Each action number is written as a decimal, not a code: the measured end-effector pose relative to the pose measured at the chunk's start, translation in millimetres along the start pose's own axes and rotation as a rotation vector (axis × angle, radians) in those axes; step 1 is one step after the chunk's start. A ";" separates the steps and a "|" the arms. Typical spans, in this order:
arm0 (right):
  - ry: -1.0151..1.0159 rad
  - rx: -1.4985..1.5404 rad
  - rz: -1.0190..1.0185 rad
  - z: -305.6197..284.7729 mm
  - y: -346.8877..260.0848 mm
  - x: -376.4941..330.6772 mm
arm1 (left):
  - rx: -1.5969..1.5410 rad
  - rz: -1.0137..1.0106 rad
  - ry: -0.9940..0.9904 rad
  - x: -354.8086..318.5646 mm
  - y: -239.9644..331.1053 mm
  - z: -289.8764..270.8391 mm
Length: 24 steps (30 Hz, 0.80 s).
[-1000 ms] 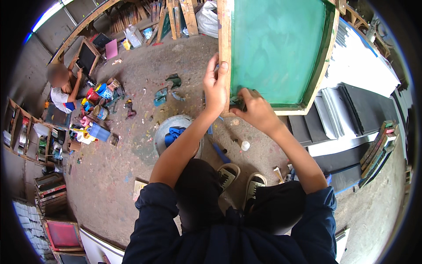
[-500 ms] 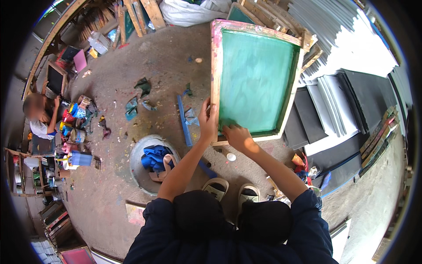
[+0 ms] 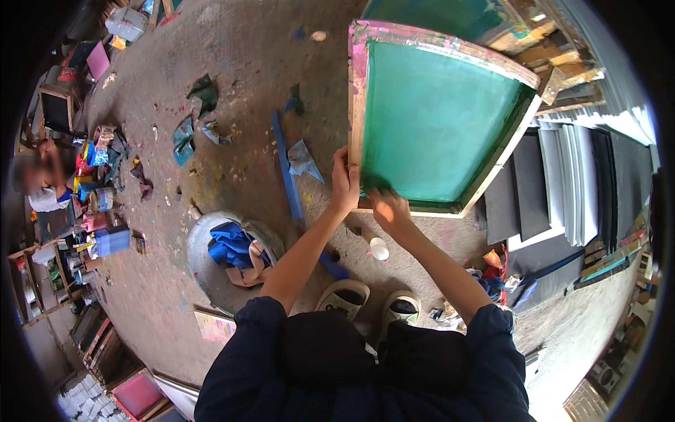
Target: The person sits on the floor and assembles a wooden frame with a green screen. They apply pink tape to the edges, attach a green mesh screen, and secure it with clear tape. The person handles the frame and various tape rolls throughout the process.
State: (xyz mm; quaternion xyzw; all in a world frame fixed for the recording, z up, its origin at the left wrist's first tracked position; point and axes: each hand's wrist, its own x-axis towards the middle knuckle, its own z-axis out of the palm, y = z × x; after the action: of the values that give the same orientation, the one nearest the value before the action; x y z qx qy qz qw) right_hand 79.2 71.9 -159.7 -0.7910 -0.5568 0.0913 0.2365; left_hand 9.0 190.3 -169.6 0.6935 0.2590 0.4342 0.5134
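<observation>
Silkscreen frame (image 3: 432,123): wooden rails around a green mesh (image 3: 422,144), held tilted above the floor in front of the person; a second green-meshed screen (image 3: 436,17) shows beyond its top edge.
Left hand (image 3: 344,187): wrapped around the frame's left rail near the bottom, thumb on the near face, fingers mostly hidden behind the wood.
Right hand (image 3: 390,209): fingers bent and held close together, reaching over the lower rail into the inner bottom-left corner; whether they pinch anything there cannot be told.
Just changed: compared with half a second ago, the view has shifted, so the frame sits farther right in it and the co-worker (image 3: 49,200) nearer its left rim. Both hands have stayed at the same corner, which suggests the close handling there is unfinished.
Floor, left of the frame: a blue strip (image 3: 287,172), and a metal tub (image 3: 199,264) containing blue cloth (image 3: 230,245).
Floor, below the frame's lower edge: a small white container (image 3: 380,249), near the shoes (image 3: 342,299).
Right of the frame: black and white sheets (image 3: 571,176) in overlapping stacks.
</observation>
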 end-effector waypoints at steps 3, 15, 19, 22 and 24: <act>-0.040 0.051 0.095 -0.9 8.0 3.2 | 0.081 -0.011 -0.019 4.5 -4.7 0.4; 0.137 0.892 0.798 -30.9 35.5 0.3 | 0.057 -0.005 -0.001 14.1 -19.6 7.5; 0.035 0.883 0.732 -38.2 35.7 -2.3 | 0.107 0.056 -0.013 18.3 -20.2 7.1; -0.097 0.595 0.578 -44.6 38.4 -7.3 | 0.136 0.020 -0.073 20.4 -15.1 5.0; -0.130 0.605 0.514 -44.5 47.2 -9.4 | 0.129 0.012 -0.088 21.2 -12.9 5.2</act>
State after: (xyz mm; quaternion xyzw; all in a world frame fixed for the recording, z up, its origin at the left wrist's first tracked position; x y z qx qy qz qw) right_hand 133.5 38.4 -144.5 -0.7917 -0.3025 0.3573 0.3926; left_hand 25.0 209.2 -175.0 0.7449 0.2595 0.3888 0.4760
